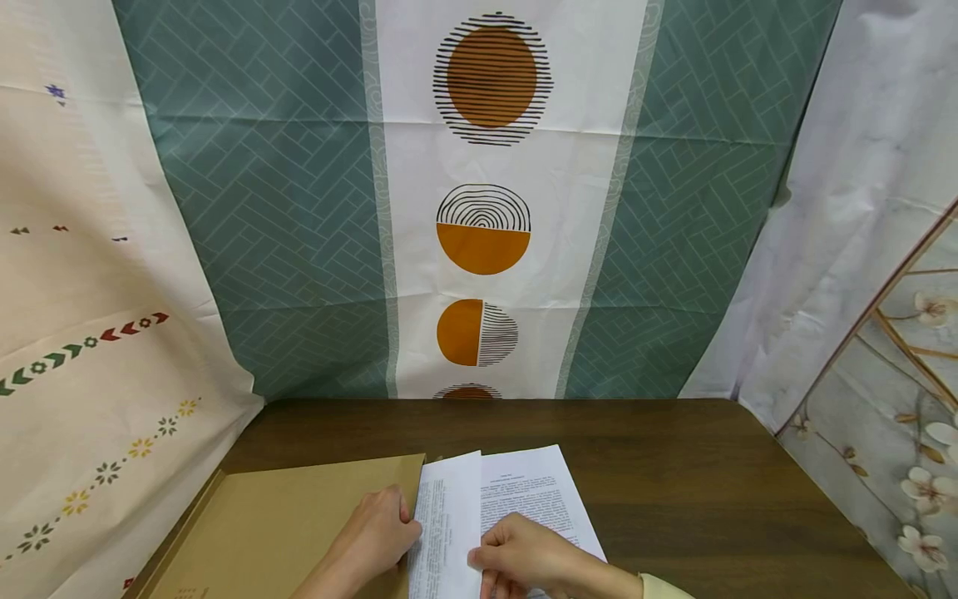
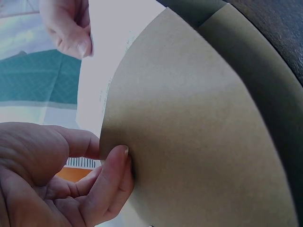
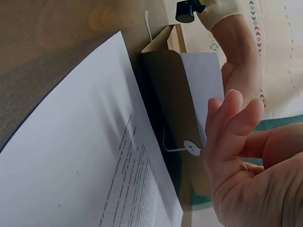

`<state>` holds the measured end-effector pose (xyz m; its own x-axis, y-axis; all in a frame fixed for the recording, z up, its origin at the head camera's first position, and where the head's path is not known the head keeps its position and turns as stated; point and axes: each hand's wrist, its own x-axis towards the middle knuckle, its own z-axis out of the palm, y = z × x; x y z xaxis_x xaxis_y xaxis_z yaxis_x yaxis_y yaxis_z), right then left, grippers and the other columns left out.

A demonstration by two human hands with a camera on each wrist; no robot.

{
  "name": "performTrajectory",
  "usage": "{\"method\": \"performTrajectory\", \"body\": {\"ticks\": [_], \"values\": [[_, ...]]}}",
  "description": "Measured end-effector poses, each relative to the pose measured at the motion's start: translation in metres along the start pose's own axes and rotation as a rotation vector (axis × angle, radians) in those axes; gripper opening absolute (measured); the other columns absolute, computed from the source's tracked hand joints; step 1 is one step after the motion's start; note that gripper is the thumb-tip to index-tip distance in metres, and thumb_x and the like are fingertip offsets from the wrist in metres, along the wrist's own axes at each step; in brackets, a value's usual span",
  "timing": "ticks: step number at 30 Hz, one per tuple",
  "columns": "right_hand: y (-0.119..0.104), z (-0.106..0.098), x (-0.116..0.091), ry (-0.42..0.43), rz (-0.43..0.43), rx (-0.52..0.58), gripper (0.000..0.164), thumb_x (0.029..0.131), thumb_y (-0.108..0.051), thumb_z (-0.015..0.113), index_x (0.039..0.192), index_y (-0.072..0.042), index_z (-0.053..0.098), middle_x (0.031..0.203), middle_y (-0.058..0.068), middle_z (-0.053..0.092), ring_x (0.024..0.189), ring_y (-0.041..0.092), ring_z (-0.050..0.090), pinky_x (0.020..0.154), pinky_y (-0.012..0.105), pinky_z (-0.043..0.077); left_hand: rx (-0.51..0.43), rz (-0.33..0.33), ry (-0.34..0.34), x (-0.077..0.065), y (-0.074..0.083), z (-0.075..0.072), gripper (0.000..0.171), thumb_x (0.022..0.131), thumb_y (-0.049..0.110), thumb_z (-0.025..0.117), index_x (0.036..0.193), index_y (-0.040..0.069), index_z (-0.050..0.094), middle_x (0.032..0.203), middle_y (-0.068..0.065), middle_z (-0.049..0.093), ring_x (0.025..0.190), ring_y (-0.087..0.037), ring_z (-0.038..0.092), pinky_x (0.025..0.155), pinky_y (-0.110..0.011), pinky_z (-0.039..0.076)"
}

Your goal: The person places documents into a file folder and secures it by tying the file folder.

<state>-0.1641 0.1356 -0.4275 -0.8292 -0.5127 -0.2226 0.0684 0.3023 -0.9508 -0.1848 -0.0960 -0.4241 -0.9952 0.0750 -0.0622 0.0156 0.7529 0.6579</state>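
Note:
A brown kraft paper envelope (image 1: 299, 516) spans the front left of the table, its mouth facing right. My left hand (image 1: 377, 528) pinches the edge of that mouth between thumb and fingers; in the left wrist view the flap of paper bows outward there. A printed sheet (image 1: 447, 528) sticks out of the envelope's mouth, its inner part hidden inside. My right hand (image 1: 524, 553) pinches the sheet's right edge. Below the right hand, a second printed sheet (image 1: 535, 491) rests on the table. The right wrist view shows a white button (image 3: 191, 147) with a string on the envelope.
The dark wooden table (image 1: 674, 491) extends to the right and behind the papers. A curtain (image 1: 322, 208) with green sides and a patterned white middle hangs at its back edge. Patterned cloths (image 1: 97, 399) hang at left and right.

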Motion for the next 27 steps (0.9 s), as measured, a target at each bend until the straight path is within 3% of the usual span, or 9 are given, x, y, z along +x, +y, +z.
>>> {"method": "performTrajectory", "body": {"ticks": [8,18,27], "values": [[-0.002,0.011,0.007,0.017,-0.053,-0.011,0.030,0.098,-0.014,0.066,0.072,0.003,0.069,0.058,0.000,0.064,0.043,0.001,0.049,0.040,0.014,0.036,-0.003,-0.013,0.000,0.000,0.002,0.000,0.021,0.087,0.007,0.072,0.081,0.008,0.052,0.069,-0.008,0.050,0.047,-0.019,0.052,0.047,-0.027,0.037],[-0.001,0.024,0.019,0.001,-0.078,-0.055,0.034,0.102,-0.017,0.060,0.075,0.000,0.071,0.061,-0.001,0.065,0.044,0.003,0.048,0.039,0.016,0.033,-0.008,0.010,0.002,0.000,-0.001,-0.001,0.020,0.086,0.006,0.071,0.079,0.008,0.052,0.064,-0.007,0.052,0.047,-0.019,0.053,0.048,-0.028,0.036],[0.002,0.032,0.032,0.035,-0.089,-0.199,0.039,0.098,-0.012,0.063,0.060,-0.006,0.065,0.045,-0.006,0.052,0.033,-0.002,0.037,0.035,0.013,0.026,-0.002,0.037,0.019,0.001,-0.001,-0.001,0.019,0.083,0.006,0.070,0.078,0.008,0.052,0.064,-0.006,0.052,0.046,-0.017,0.053,0.048,-0.028,0.036]]}}
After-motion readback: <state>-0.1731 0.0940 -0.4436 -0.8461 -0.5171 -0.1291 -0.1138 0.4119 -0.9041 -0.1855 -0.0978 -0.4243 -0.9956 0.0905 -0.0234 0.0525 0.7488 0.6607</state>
